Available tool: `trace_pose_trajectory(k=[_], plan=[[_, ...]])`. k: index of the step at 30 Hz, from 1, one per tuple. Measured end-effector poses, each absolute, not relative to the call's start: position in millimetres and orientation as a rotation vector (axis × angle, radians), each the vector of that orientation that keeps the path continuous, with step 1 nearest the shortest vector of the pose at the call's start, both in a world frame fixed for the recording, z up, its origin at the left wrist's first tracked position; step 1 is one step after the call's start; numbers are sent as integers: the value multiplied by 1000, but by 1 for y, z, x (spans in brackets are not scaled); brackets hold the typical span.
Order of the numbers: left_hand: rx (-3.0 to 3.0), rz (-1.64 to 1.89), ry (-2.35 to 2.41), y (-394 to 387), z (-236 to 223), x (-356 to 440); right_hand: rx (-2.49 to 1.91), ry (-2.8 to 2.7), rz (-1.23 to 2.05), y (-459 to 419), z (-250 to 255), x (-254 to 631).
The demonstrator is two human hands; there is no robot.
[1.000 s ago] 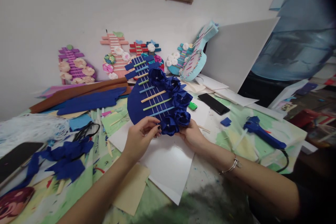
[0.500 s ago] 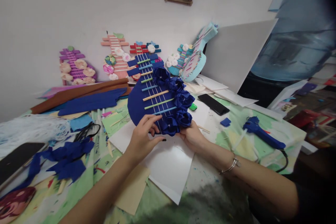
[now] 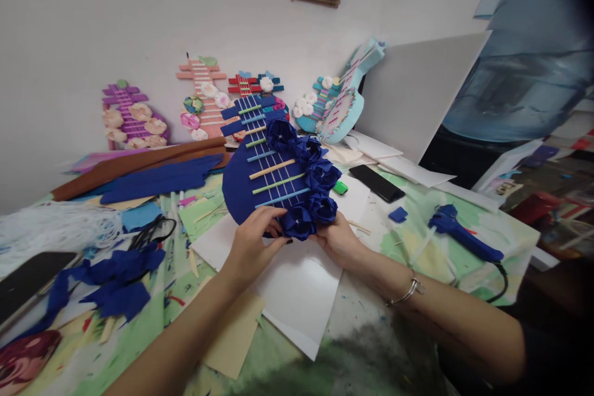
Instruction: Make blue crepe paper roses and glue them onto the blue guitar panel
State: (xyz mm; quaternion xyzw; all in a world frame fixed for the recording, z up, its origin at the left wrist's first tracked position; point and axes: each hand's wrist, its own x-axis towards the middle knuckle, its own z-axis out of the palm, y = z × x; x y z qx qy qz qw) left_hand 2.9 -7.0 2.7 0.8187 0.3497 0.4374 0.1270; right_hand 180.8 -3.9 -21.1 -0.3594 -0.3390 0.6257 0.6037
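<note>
A dark blue craft guitar (image 3: 238,180) is held up tilted above the table, its neck pointing away from me. White strings run along it, crossed by green, blue and cream sticks. Blue paper flowers (image 3: 321,174) line its right side and lower end. My right hand (image 3: 342,242) grips the lower right edge, its fingertips partly hidden behind the flowers. At the lower end, my left hand (image 3: 255,236) closes on the edge beside the lowest flower (image 3: 298,221), fingers on the front and thumb below.
A blue glue gun (image 3: 464,234) and a black phone (image 3: 377,183) lie to the right. White sheets (image 3: 301,303) lie beneath the guitar. Blue paper scraps (image 3: 120,278) and another phone (image 3: 32,278) are at left. Several decorated guitars, including a purple one (image 3: 132,117), stand along the wall.
My left thumb has moved up toward the lowest flower, and the left fingers have closed in on the guitar's lower edge. The right hand keeps its grip.
</note>
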Motion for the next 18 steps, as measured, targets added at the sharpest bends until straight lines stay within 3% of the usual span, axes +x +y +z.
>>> trace_pose_trajectory(k=[18], plan=[[2330, 1356, 987, -11, 7, 4, -819, -816, 1445, -5, -21, 180]])
